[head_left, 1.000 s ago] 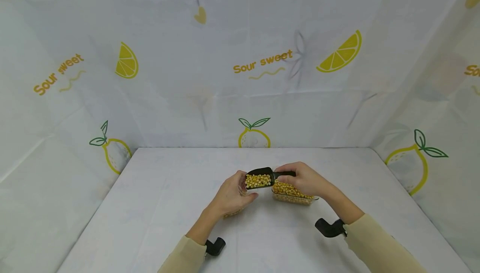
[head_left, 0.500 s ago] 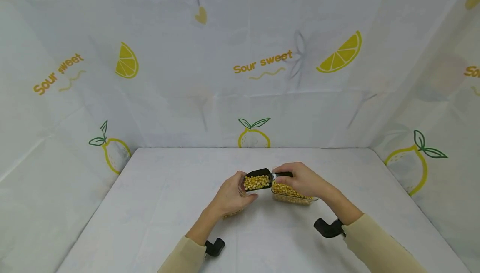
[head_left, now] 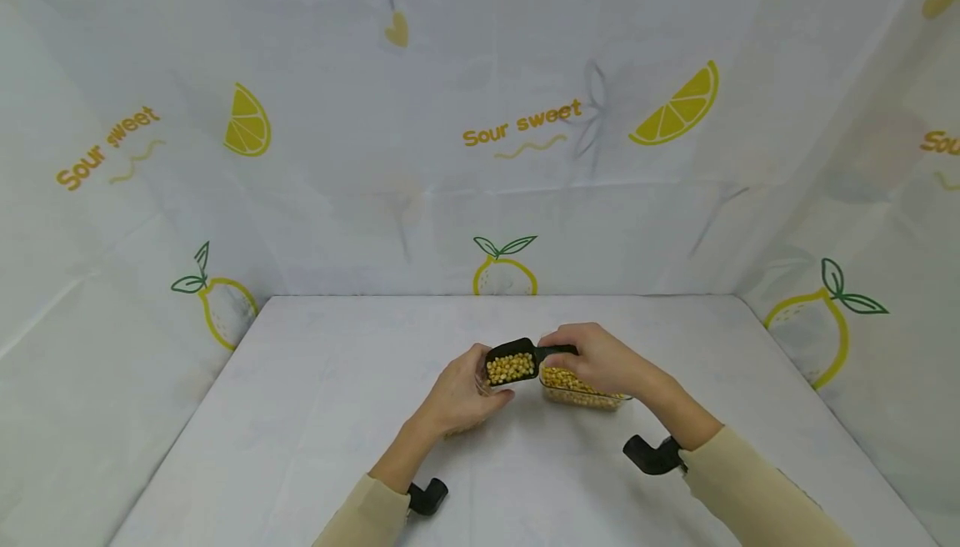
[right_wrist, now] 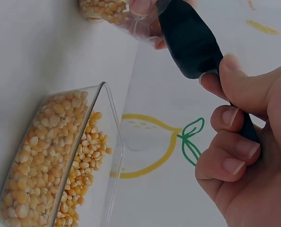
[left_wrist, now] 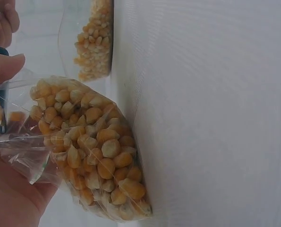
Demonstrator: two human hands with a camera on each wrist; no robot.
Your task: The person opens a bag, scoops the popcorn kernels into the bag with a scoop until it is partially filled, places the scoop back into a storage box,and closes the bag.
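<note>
My left hand [head_left: 457, 393] holds a clear plastic bag [left_wrist: 97, 151] by its upper part. Its lower part bulges with yellow corn kernels and sits at the table surface. With curled fingers, my right hand [head_left: 600, 359] grips the handle of a black scoop [right_wrist: 190, 38]. Corn kernels [head_left: 512, 368] fill the scoop's bowl, which is at the bag's mouth beside my left fingers. How far the scoop's tip reaches into the bag is hard to tell. Below my right hand stands a clear rectangular container [head_left: 581, 401] of corn kernels, partly hidden by that hand in the head view.
A white cloth covers the table [head_left: 337, 347]. Behind it and at both sides hang white sheets [head_left: 360, 222] with lemon prints. A black wrist-camera mount [head_left: 651, 455] is on my right wrist, another mount [head_left: 429, 497] on my left.
The scoop has shifted slightly left and its bowl tips down a little more on the left, kernels still in it. My left hand stays nearly where it was. The head view has shifted slightly.
</note>
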